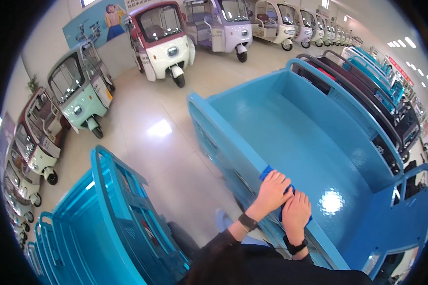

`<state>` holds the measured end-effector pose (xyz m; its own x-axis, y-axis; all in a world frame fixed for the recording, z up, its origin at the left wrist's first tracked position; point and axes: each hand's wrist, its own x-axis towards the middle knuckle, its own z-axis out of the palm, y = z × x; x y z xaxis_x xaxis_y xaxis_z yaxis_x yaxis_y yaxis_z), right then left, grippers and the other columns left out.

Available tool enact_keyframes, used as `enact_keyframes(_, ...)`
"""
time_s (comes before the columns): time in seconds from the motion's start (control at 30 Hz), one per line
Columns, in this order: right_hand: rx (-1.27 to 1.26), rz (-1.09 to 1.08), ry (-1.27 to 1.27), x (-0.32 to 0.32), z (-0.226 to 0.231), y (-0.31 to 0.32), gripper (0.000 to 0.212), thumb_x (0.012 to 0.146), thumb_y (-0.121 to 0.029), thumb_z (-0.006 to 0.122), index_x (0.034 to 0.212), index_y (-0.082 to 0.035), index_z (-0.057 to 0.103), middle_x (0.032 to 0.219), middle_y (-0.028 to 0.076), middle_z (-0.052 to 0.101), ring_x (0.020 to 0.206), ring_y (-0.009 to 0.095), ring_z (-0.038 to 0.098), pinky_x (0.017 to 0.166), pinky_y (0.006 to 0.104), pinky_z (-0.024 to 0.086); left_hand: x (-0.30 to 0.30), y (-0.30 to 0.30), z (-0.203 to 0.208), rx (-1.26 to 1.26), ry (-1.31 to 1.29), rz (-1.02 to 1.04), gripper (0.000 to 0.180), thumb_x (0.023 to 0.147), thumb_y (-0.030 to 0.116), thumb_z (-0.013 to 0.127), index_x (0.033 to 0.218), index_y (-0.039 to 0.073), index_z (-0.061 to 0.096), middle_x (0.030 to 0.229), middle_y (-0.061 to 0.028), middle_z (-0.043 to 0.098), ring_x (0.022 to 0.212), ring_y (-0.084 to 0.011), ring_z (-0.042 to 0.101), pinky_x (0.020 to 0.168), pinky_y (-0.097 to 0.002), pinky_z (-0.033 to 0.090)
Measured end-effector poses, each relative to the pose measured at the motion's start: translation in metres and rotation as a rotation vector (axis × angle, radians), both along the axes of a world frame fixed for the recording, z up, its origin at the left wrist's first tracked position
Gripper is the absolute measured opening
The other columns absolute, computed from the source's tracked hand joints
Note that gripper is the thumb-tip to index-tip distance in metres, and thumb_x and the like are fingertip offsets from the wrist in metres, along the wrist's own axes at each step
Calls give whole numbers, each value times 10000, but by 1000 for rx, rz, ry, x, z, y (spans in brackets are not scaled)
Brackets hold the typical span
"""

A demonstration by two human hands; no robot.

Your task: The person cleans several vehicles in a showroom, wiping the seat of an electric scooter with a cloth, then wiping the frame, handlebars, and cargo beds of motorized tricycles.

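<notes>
Head view, showroom floor. Both hands press a blue cloth [267, 172] onto the top rail of the near side wall of a blue cargo bed [290, 137], at about 5 o'clock from frame centre.

Left hand [272, 190]: fingers flat and nearly straight, spread over the cloth, palm down. Not clenched; it pins the cloth rather than gripping it. Right hand [296, 212]: just behind the left at its 5 o'clock, touching it, fingers curled slightly down onto the same cloth and rail edge. I cannot tell whether its fingertips wrap under the rail. Dark band on each wrist.

Progress, my judgement: wiping is under way on the near wall. The bed floor shines with a ceiling-light glare at 4 o'clock, but I cannot tell wiped from unwiped surface. The rail running toward 11 o'clock lies ahead of the cloth and looks yet to be covered.

Surroundings: second blue cargo bed [104, 223] at 8 o'clock; enclosed three-wheelers [164, 40] parked from 9 to 12 o'clock.
</notes>
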<state>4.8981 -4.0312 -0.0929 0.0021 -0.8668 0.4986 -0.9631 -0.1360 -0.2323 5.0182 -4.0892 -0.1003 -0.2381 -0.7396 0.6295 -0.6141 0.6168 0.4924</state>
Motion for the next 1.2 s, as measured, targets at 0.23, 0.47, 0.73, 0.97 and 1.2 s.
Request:
enact_keyframes(0.23,86,60,-55,75,2,-73,188,883,-111,540,1019,11,584,911,139,586,852,315,560,738,415,438,74,-86,2,10,-104,-2,163,815,193,636,832,35,601,830,-126,567,868,-331,564,941,-442,446)
enact_keyframes(0.47,66,147,-64,170,0,-163,325,861,-125,549,1141,37,574,988,153,586,930,313,554,825,406,444,170,-165,4,66,-179,87,116,822,155,623,817,45,585,826,-115,562,873,-313,547,905,-430,434)
enact_keyframes(0.73,121,164,-78,236,-2,-226,370,848,-121,555,1179,45,556,1077,147,600,980,307,560,853,395,442,231,-223,-4,73,-44,67,109,817,137,623,818,36,582,815,-105,567,861,-291,550,973,-450,427)
enact_keyframes(0.97,153,125,-63,284,2,-260,379,815,-118,570,1159,43,559,1056,153,604,960,314,563,826,408,444,284,-263,-10,24,-22,-28,94,794,129,635,799,46,592,775,-94,571,797,-293,555,846,-414,464)
enact_keyframes(1.2,58,18,-57,367,13,-312,237,806,-108,570,1011,8,589,913,147,592,871,319,573,762,406,445,363,-322,2,-32,-19,-133,148,811,159,637,754,56,549,732,-92,540,753,-287,538,734,-397,451)
